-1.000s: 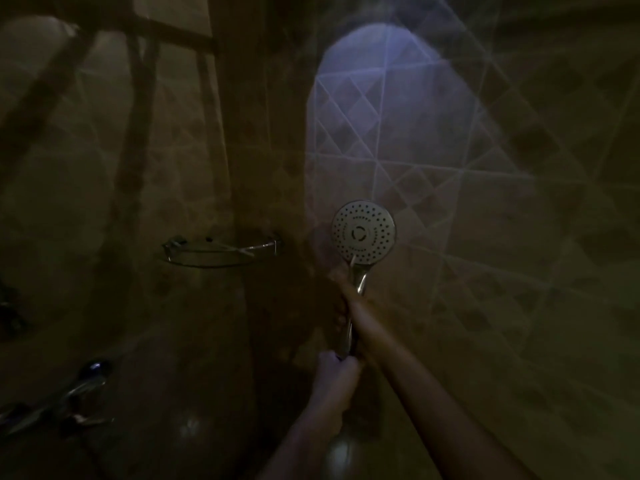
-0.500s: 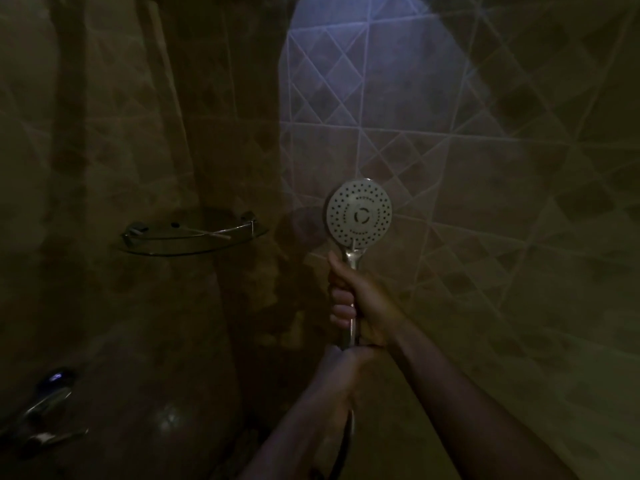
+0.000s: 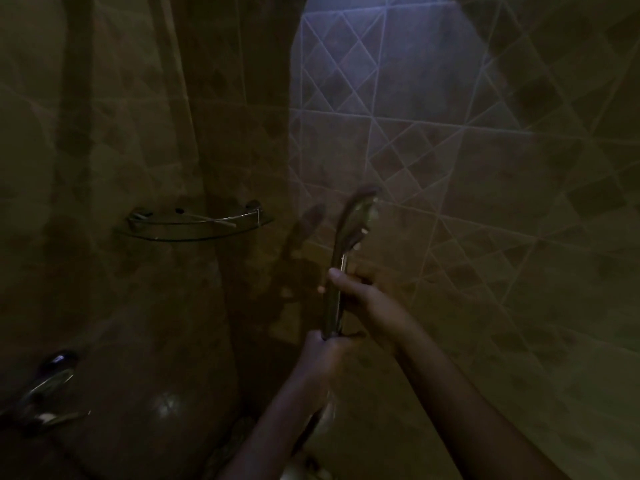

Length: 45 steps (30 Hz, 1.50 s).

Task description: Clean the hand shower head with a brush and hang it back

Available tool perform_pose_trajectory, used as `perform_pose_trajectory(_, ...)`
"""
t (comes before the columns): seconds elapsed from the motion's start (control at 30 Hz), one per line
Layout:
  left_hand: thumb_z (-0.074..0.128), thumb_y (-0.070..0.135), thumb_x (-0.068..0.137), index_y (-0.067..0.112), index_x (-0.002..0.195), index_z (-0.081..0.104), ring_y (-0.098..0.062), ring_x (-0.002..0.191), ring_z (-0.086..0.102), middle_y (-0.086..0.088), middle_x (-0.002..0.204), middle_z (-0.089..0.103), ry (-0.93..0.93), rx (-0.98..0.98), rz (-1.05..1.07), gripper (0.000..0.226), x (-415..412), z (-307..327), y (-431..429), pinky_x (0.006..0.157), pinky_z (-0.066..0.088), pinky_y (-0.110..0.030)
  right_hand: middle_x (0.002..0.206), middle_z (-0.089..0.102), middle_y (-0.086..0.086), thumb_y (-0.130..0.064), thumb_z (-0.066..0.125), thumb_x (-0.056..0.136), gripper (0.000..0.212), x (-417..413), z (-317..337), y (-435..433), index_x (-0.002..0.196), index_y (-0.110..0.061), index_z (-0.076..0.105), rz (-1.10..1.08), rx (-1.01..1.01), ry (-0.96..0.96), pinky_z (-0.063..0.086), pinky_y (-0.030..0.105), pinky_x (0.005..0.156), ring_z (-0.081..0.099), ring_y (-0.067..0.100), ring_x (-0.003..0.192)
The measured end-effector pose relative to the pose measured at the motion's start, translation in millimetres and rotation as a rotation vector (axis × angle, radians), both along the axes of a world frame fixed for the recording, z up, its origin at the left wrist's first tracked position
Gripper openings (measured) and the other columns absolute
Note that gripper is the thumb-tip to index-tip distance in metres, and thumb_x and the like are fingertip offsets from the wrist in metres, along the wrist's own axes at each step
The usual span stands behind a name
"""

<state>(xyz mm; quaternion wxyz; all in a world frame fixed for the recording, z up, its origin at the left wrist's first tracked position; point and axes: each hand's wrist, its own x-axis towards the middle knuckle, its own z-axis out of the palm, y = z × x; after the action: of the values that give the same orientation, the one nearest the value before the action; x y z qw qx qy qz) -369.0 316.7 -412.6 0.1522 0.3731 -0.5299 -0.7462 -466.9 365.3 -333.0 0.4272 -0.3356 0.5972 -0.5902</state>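
Note:
The chrome hand shower head point(image 3: 355, 220) stands upright in the middle of the dim shower stall, blurred and turned edge-on so its spray face points to the right. My right hand point(image 3: 367, 299) wraps the upper part of the handle, thumb on the left side. My left hand point(image 3: 320, 355) grips the bottom of the handle, where the hose point(image 3: 318, 417) drops away. No brush is visible.
A glass corner shelf point(image 3: 194, 225) with chrome brackets sits on the wall to the left. A chrome mixer tap point(image 3: 48, 382) juts out at the lower left. Tiled walls close in on both sides, with a pale light patch at the upper right.
The shower head has rotated from facing me to edge-on, its face now turned right. My right hand has shifted its grip on the handle; the view has drifted slightly.

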Motion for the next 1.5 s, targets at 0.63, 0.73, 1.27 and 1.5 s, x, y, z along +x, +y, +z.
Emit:
perform_pose_trajectory(0.63,0.065,0.025,0.091,0.001,0.139,0.046,-0.002,0.041,0.050,0.004,0.068,0.051,0.013,0.024,-0.047,0.057,-7.3,-1.6,9.0,0.034,0.037,-0.014,0.098,0.073,0.007,-0.016,0.052,0.102,0.013,-32.3,-29.5,-8.6,0.104,-0.009,0.063,0.044,-0.157,-0.034,0.058,0.028,0.085,0.072,0.017,0.093)
perform_pose_trajectory(0.73,0.065,0.022,0.092,-0.001,0.132,0.049,0.001,0.032,0.049,0.002,0.067,0.051,-0.007,0.001,-0.016,0.049,-12.2,0.6,8.7,0.032,0.035,-0.012,0.084,0.066,0.001,-0.030,0.070,0.092,0.015,-30.6,-28.9,-13.1,0.089,-0.016,0.066,-0.057,-0.153,0.156,0.055,0.037,0.084,0.065,0.017,0.085)
perform_pose_trajectory(1.27,0.054,0.017,0.100,0.008,0.112,0.061,-0.001,0.026,0.047,0.009,0.041,0.053,-0.045,0.049,-0.010,0.017,-34.5,16.7,15.4,0.027,0.033,-0.014,0.106,0.066,0.030,-0.047,0.077,0.080,0.044,-43.4,-13.8,-5.3,0.100,-0.008,0.069,-0.127,-0.126,0.317,0.054,0.057,0.096,0.068,0.040,0.103)
perform_pose_trajectory(1.5,0.058,0.016,0.097,-0.001,0.128,0.054,-0.002,0.030,0.046,0.009,0.042,0.050,-0.048,0.032,-0.021,0.035,-36.8,20.4,16.3,0.030,0.033,-0.013,0.102,0.065,0.024,-0.013,0.066,0.092,0.021,-49.3,-9.8,-3.4,0.107,0.002,0.064,-0.055,-0.222,0.013,0.050,0.052,0.098,0.063,0.035,0.100)
